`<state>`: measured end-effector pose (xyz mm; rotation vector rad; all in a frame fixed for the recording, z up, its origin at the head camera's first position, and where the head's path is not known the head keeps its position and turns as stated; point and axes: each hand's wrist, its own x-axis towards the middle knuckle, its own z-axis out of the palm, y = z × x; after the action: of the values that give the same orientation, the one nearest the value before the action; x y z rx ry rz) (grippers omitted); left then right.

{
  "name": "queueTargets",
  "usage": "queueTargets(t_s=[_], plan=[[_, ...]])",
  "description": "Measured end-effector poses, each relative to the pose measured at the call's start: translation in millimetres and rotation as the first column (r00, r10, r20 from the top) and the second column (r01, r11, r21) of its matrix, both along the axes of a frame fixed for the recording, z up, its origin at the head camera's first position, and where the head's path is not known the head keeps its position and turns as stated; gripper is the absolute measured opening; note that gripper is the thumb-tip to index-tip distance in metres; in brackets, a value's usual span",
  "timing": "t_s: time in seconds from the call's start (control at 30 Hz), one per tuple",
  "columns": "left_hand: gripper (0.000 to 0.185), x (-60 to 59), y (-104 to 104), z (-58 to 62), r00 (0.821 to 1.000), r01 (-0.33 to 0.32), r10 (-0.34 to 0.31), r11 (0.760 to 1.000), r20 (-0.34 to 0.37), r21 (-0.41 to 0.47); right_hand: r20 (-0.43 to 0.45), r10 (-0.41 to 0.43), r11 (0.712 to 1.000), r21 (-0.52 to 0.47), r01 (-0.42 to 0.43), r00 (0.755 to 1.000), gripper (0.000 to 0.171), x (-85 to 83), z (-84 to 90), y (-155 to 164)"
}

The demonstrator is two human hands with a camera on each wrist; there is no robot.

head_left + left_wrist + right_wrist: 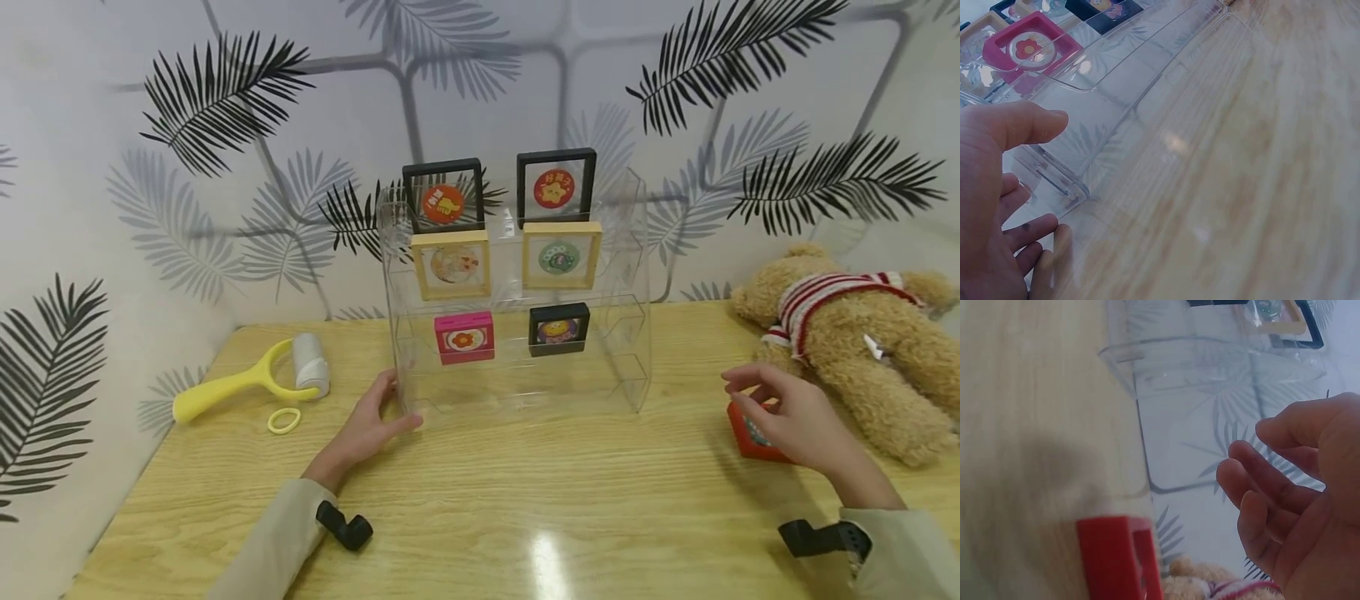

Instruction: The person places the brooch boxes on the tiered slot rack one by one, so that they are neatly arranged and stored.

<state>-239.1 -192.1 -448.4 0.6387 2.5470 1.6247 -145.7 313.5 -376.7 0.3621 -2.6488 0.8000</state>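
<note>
The left hand (365, 427) is resting at the lower left corner of the clear acrylic rack (517, 367), fingers relaxed and straight, touching its base edge and gripping nothing. The rack is standing mid-table toward the back edge, holding 6 framed badges on 3 tiers. The right hand (789, 414) is hovering just above the red frame (750, 439), fingers loosely curled, holding nothing; the frame is lying flat near the table's right edge. A teddy bear (847, 333) is lying at the back right corner. A yellow lint roller (251, 379) and a yellow ring (284, 420) are lying near the left edge.
</note>
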Motion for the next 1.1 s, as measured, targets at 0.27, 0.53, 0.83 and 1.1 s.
queueTargets(t_s=[0.27,0.53,0.83,1.1], plan=[[0.071,0.2,0,0.0,1.000,-0.001,0.001,1.000,-0.006,-0.002,0.066,-0.043,0.999,0.013,0.042,0.997,0.025,10.3,-5.3,25],[0.071,-1.0,-2,-1.3,1.000,0.006,-0.006,1.000,-0.015,0.006,0.268,-0.025,0.984,0.177,-0.024,0.963,0.058,7.3,-14.8,54],[0.070,1.0,-2,0.4,1.000,0.005,-0.005,1.000,-0.005,-0.001,0.323,0.053,0.983,0.149,-0.106,0.945,0.096,7.2,-35.3,66],[0.071,1.3,0,0.3,1.000,0.005,-0.005,1.000,0.010,0.000,0.279,0.065,0.969,0.213,-0.128,0.958,0.087,8.5,-40.2,70]])
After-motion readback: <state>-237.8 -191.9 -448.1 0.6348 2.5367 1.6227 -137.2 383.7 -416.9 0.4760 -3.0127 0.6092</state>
